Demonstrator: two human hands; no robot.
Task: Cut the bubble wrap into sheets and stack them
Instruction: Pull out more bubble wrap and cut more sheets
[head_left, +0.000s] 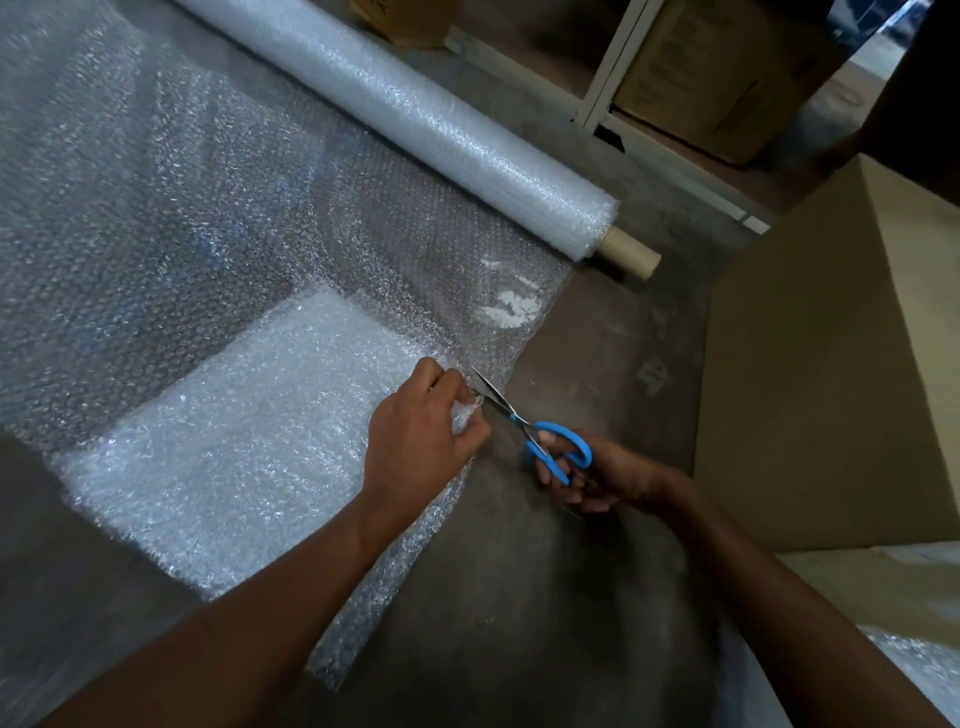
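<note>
A long roll of bubble wrap (415, 124) on a cardboard core lies across the concrete floor, with its loose sheet (171, 223) spread toward me. A whiter stack of cut sheets (244, 441) shows under the spread layer. My left hand (421, 436) pinches the sheet's right edge. My right hand (597, 478) holds blue-handled scissors (540, 436), whose blades point up-left and meet the sheet's edge just beside my left fingers.
A large cardboard box (831, 374) stands on the right. A white shelf frame (618, 67) with cardboard cartons (717, 78) is behind the roll. Bare concrete floor (597, 332) lies between the sheet and the box.
</note>
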